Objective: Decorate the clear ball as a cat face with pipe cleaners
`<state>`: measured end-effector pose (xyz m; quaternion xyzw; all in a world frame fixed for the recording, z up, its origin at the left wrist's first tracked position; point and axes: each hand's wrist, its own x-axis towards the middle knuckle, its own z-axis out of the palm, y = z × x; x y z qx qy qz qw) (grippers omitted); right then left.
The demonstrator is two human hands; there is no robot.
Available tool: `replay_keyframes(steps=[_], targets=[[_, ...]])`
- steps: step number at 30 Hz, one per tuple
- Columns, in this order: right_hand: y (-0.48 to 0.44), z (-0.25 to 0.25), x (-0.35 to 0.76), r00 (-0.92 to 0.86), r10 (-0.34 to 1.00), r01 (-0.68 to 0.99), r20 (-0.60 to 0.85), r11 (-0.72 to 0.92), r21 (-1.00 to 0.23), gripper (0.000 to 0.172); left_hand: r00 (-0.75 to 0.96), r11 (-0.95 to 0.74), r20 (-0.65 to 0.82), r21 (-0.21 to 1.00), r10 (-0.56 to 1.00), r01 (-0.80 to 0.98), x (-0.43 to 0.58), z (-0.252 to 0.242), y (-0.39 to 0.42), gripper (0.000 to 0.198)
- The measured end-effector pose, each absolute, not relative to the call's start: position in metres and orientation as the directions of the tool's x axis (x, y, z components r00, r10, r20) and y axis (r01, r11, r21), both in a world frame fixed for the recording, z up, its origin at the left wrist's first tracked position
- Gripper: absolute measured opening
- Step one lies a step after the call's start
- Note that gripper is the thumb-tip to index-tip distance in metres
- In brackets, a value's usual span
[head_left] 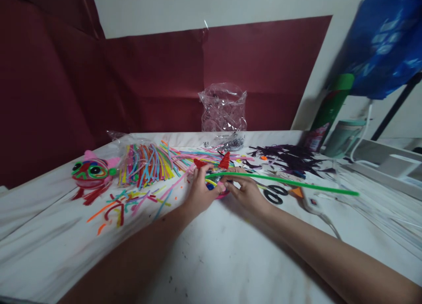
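Observation:
At the middle of the table, my left hand [203, 192] is closed around the side of a small craft figure with two red pointed ears [224, 161]. Blue, yellow and pink bits show on it between my hands, which hide most of the rest. My right hand [244, 189] pinches a long green pipe cleaner [296, 182] against the figure. Its free end sticks out far to the right, above the table. A pair of black-handled scissors [274, 194] lies just right of my right hand.
A finished-looking pipe-cleaner face [94, 174] sits at the left. Beside it lies a clear bag of coloured pipe cleaners [145, 165], with loose cut pieces [121, 207] in front. Dark purple shreds [290, 159], a power strip [311, 203] and a green jar [344, 139] are at the right.

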<state>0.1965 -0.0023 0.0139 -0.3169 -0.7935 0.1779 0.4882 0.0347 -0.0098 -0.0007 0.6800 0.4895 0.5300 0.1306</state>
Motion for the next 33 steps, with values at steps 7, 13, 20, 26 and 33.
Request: replay_keyframes(steps=[7, 13, 20, 26, 33], targets=[[-0.0013, 0.0108, 0.1948, -0.297, 0.672, 0.307, 0.678, 0.740, -0.599, 0.019, -0.041, -0.493, 0.600, 0.693, 0.799, 0.525, 0.0346, -0.0015, -0.0105, 0.056], [-0.0025, 0.0114, 0.1950, -0.330, 0.666, 0.308, 0.669, 0.746, -0.590, 0.019, -0.039, -0.504, 0.621, 0.670, 0.783, 0.545, 0.0350, -0.0050, -0.0082, 0.055], [-0.0025, 0.0123, 0.1947, -0.324, 0.674, 0.319, 0.663, 0.738, -0.595, 0.021, -0.070, -0.497, 0.613, 0.697, 0.787, 0.517, 0.0361, -0.0043, -0.0093, 0.056], [0.0003, 0.0083, 0.1957, -0.263, 0.728, 0.258, 0.633, 0.686, -0.681, 0.020, -0.059, -0.502, 0.616, 0.690, 0.786, 0.521, 0.0320, -0.0014, -0.0079, 0.054], [0.0008, 0.0067, 0.1981, -0.195, 0.764, 0.317, 0.615, 0.643, -0.697, 0.020, -0.054, -0.495, 0.618, 0.675, 0.784, 0.547, 0.0321, 0.0004, -0.0092, 0.053]])
